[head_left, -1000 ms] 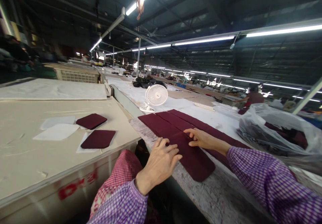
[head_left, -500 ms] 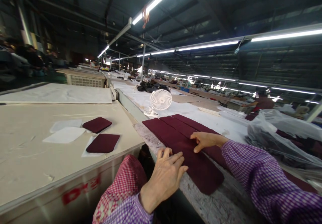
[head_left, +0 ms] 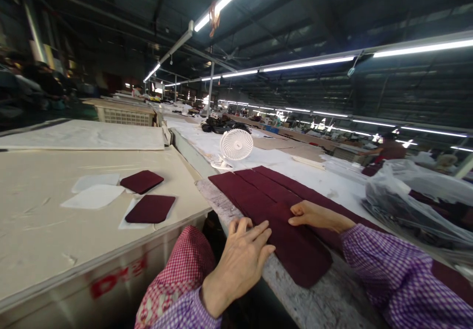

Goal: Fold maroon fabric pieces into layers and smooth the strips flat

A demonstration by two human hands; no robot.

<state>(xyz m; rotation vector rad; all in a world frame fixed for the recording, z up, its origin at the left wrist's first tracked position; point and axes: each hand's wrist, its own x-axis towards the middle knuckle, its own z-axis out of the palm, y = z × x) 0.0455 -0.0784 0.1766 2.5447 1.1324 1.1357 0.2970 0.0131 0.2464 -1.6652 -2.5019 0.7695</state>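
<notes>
Long maroon fabric pieces (head_left: 266,191) lie side by side on a worn table (head_left: 314,299) in front of me. My left hand (head_left: 242,257) rests flat at the near edge of the nearest piece, fingers stretched out. My right hand (head_left: 314,215) lies on the fabric a little farther in, fingers together and curled slightly, touching the cloth without anything seen inside it. Both sleeves are purple checked.
A small white fan (head_left: 235,146) stands beyond the fabric. A clear plastic bag (head_left: 414,196) with dark pieces lies at right. On the beige table (head_left: 44,230) at left lie two small maroon pieces (head_left: 150,209) and white cut shapes (head_left: 94,196). Another person (head_left: 388,149) works far right.
My right hand has slid along the fabric toward me and to the right. The left hand has stayed near the table edge. The camera shifted slightly.
</notes>
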